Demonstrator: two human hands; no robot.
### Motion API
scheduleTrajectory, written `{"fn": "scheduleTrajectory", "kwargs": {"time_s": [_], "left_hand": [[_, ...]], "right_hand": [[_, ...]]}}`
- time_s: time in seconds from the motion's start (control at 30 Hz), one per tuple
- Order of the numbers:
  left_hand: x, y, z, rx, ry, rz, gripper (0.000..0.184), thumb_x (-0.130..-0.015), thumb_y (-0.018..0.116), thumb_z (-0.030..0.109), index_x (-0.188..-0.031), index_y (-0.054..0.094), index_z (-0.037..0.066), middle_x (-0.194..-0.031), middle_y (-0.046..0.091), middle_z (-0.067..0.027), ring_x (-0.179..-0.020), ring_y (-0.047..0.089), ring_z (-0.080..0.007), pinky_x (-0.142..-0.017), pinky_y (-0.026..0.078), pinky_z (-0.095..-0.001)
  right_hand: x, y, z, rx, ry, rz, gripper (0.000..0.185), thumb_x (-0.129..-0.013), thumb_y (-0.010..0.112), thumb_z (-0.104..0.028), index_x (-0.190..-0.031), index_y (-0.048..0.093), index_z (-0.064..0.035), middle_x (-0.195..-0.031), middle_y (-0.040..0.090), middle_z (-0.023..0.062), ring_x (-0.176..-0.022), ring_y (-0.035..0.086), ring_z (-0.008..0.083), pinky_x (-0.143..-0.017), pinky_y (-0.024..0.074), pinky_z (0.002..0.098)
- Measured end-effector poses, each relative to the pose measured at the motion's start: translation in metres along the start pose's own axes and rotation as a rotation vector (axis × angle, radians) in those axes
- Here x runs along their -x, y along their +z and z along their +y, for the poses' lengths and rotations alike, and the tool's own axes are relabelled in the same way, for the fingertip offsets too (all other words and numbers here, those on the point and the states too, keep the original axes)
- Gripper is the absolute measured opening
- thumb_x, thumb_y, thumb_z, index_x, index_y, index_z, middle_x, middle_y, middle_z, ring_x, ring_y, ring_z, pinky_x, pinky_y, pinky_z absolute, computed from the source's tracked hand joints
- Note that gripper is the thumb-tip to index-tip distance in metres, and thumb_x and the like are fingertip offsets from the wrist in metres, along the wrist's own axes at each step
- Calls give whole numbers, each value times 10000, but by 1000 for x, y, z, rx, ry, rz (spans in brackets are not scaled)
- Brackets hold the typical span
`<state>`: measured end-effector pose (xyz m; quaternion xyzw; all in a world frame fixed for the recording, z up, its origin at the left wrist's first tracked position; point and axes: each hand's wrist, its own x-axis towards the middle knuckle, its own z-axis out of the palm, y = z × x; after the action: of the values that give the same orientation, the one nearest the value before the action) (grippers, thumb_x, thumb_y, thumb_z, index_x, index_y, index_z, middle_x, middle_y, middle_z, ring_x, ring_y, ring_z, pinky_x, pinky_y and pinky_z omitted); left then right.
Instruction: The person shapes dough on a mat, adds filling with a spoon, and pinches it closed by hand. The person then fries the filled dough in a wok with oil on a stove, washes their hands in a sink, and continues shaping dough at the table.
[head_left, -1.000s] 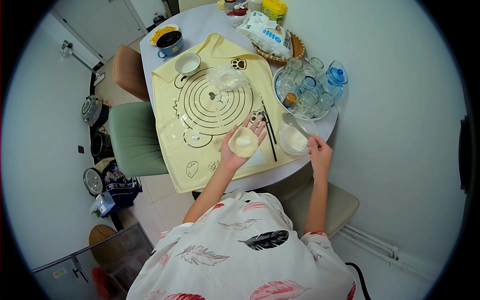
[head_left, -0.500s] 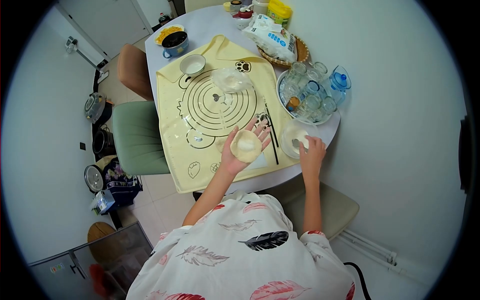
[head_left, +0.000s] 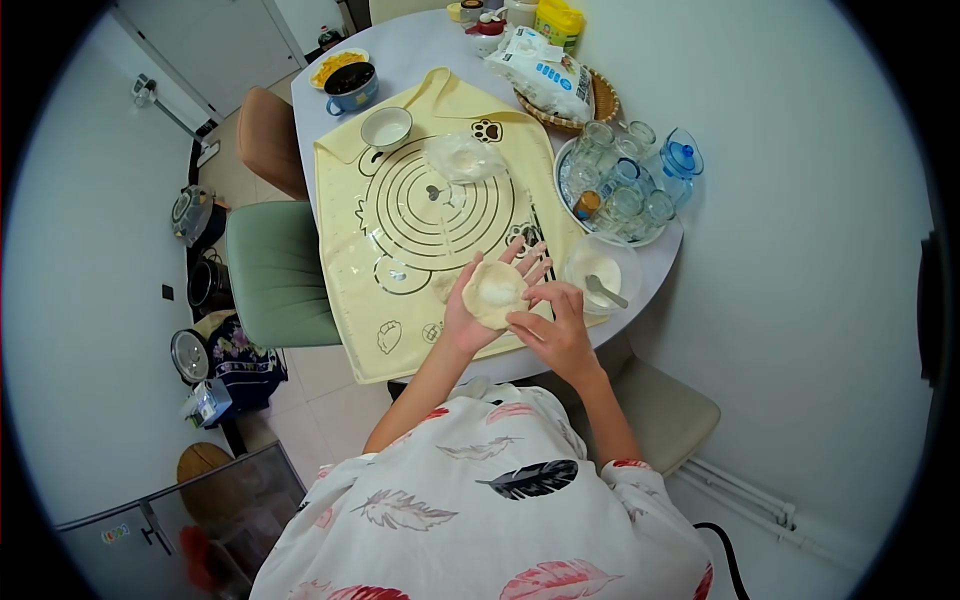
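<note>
A flat dough round (head_left: 484,312) with a small white heap, perhaps sugar, in its middle rests on the upturned palm of my left hand (head_left: 465,325), whose fingers stretch out beyond it. The thumb and fingers of my right hand (head_left: 560,330) take hold of the dough's right edge. Just right of them stands a clear bowl (head_left: 628,262) holding white powder, with a spoon (head_left: 606,291) leaning in it. Beneath the hands spreads a cream kneading mat (head_left: 350,330) printed with rings. Partly hidden behind the left hand is another pale dough piece (head_left: 444,288).
Toward the back of the mat are a plastic bag with white content (head_left: 466,158) and a white bowl (head_left: 386,128). A tray of glass cups (head_left: 562,205) and a blue-lidded jug (head_left: 680,165) stand right. A blue cup (head_left: 352,92) sits far left.
My right hand has let go of the spoon, leaving it in the clear bowl, and moved left to the dough's edge. My left hand stays nearly in place under the dough.
</note>
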<state>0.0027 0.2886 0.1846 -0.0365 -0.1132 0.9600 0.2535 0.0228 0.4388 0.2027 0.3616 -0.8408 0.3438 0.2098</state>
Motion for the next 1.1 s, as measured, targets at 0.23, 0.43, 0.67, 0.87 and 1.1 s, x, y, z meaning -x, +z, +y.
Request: {"fn": "scheduleTrajectory", "kwargs": {"time_s": [0.23, 0.43, 0.67, 0.87, 1.1], "left_hand": [[3, 1, -3, -73, 21, 1, 600, -895, 379, 389, -1392, 206, 102, -1432, 227, -125, -1325, 207, -272, -1072, 170, -485], [6, -3, -6, -134, 45, 16, 587, -901, 356, 438, -1375, 249, 108, -1416, 262, -118, -1320, 229, -249, -1064, 187, -479], [3, -7, -3, -43, 67, -6, 599, -897, 362, 400, -1391, 201, 102, -1448, 177, -135, -1335, 172, -294, -1073, 144, -494], [5, -8, -2, -34, -13, -37, 601, -902, 373, 379, -1403, 168, 117, -1454, 145, -148, -1336, 148, -326, -1055, 197, -480], [5, 1, -9, -6, -35, -57, 606, -902, 385, 350, -1409, 144, 122, -1454, 146, -144, -1336, 149, -322, -1058, 204, -445]], "right_hand": [[1, -23, 22, -28, 351, 123, 239, -729, 639, -125, -963, 599, -97, -954, 551, 63, -959, 483, 258, -870, 334, 389], [25, -35, 77, 101, 639, 78, 151, -783, 595, -114, -925, 590, -63, -878, 563, 76, -807, 524, 230, -759, 396, 334], [-5, -14, -8, -281, 520, -7, 195, -681, 685, -65, -864, 624, -89, -836, 514, 34, -759, 466, 200, -709, 401, 298], [-6, -3, -2, -119, 86, -20, 223, -617, 730, -68, -818, 645, -113, -863, 494, 24, -804, 439, 205, -681, 397, 305], [-16, -13, -12, -185, 137, -43, 211, -605, 741, -113, -794, 650, -131, -888, 498, 12, -826, 428, 216, -747, 375, 329]]}}
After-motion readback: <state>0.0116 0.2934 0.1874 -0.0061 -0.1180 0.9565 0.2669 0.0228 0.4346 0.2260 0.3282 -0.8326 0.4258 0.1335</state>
